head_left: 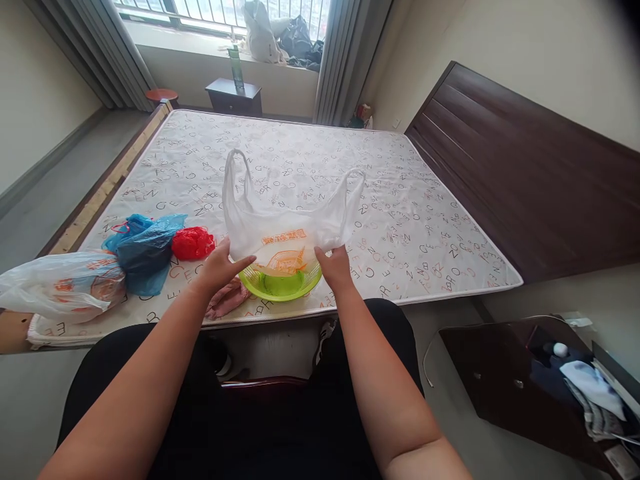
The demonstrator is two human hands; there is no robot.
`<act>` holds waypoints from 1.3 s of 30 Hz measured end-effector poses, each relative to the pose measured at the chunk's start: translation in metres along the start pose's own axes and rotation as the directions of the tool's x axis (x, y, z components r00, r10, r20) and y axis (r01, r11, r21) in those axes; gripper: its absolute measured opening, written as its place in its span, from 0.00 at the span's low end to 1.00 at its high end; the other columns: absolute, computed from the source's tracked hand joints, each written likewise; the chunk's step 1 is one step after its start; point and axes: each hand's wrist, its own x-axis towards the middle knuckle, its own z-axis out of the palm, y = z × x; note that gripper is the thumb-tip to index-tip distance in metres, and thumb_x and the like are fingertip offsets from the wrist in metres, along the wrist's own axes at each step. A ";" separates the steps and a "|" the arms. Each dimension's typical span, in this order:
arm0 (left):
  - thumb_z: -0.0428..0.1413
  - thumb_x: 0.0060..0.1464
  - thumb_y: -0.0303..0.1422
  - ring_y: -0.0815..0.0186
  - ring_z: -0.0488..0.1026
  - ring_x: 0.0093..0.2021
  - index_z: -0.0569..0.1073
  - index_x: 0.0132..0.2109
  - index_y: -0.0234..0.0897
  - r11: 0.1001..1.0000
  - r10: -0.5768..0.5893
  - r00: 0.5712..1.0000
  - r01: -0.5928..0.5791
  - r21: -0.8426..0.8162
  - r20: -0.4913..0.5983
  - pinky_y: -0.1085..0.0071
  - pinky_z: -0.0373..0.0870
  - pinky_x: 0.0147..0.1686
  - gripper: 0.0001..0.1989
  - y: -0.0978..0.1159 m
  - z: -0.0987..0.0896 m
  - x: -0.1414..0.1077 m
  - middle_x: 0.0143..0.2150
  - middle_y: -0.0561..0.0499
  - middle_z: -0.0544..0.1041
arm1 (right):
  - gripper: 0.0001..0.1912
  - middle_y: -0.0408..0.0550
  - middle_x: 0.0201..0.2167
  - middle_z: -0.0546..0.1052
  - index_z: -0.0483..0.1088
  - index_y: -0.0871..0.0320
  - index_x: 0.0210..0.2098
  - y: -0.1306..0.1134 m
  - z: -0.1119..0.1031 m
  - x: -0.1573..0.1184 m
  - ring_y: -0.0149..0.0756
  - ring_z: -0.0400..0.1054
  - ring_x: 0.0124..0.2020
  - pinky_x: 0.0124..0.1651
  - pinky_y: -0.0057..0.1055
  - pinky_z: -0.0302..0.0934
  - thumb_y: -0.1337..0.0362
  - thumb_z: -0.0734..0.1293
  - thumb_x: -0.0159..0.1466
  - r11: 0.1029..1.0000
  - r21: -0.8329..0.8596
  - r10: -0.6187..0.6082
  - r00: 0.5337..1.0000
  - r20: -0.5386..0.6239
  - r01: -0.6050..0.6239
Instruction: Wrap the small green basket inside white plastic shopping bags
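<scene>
A white plastic bag (280, 230) with orange print is spread between my hands, its two handles standing up. My left hand (223, 265) grips the bag's left side, thumb over the front. On the right side, my right hand (334, 263) pinches the bag's edge. Below and partly behind the bag is a green basket (283, 287) on the near edge of the mattress. A pink cloth (229, 299) lies beside the basket, under my left hand. What is inside the bag, if anything, cannot be made out.
Left on the mattress (400, 233) lie a red bag (193, 243), a blue bag (150, 250) and another white bag (65, 287). A dark headboard (530, 167) rises at right. A nightstand (520, 380) holding cloths stands at lower right.
</scene>
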 end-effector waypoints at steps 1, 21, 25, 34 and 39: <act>0.66 0.51 0.52 0.46 0.78 0.55 0.77 0.57 0.34 0.998 -0.033 0.999 0.032 -0.045 -0.020 0.52 0.75 0.57 0.33 0.002 -0.001 -0.002 0.53 0.39 0.82 | 0.22 0.52 0.55 0.79 0.71 0.55 0.53 -0.001 -0.001 -0.001 0.47 0.72 0.57 0.64 0.46 0.64 0.57 0.71 0.60 1.000 -0.014 -0.020 1.000 -0.010 0.020; 0.55 0.62 0.47 0.54 0.76 0.61 0.80 0.50 0.38 0.966 0.191 0.979 -0.174 0.192 -0.075 0.56 0.69 0.65 0.19 0.003 0.010 -0.007 0.58 0.43 0.81 | 0.17 0.49 0.45 0.81 0.72 0.55 0.47 -0.008 -0.005 -0.004 0.42 0.74 0.46 0.52 0.39 0.68 0.52 0.68 0.64 0.998 -0.025 -0.055 0.995 -0.080 0.053; 0.56 0.62 0.45 0.54 0.74 0.63 0.80 0.41 0.40 0.946 0.159 0.987 -0.151 0.287 -0.005 0.57 0.67 0.67 0.15 -0.006 0.015 -0.006 0.59 0.44 0.80 | 0.15 0.49 0.43 0.82 0.73 0.56 0.45 -0.001 -0.004 -0.002 0.42 0.75 0.43 0.48 0.38 0.68 0.54 0.68 0.62 1.000 -0.016 0.024 0.999 -0.037 -0.025; 0.60 0.60 0.41 0.49 0.69 0.68 0.78 0.57 0.36 0.913 0.243 0.970 -0.223 0.342 -0.018 0.50 0.66 0.69 0.21 0.007 0.028 -0.010 0.64 0.40 0.76 | 0.21 0.52 0.48 0.79 0.71 0.56 0.50 -0.002 -0.003 -0.001 0.44 0.73 0.48 0.57 0.45 0.66 0.52 0.69 0.62 0.996 -0.061 -0.068 0.995 -0.077 0.064; 0.61 0.61 0.38 0.51 0.68 0.68 0.72 0.62 0.36 0.904 0.349 0.933 -0.312 0.290 -0.084 0.50 0.65 0.69 0.24 0.013 0.034 -0.011 0.64 0.39 0.75 | 0.24 0.54 0.55 0.75 0.65 0.54 0.57 -0.002 -0.005 -0.002 0.44 0.72 0.54 0.62 0.49 0.64 0.50 0.67 0.66 0.986 -0.033 -0.166 0.974 -0.155 0.162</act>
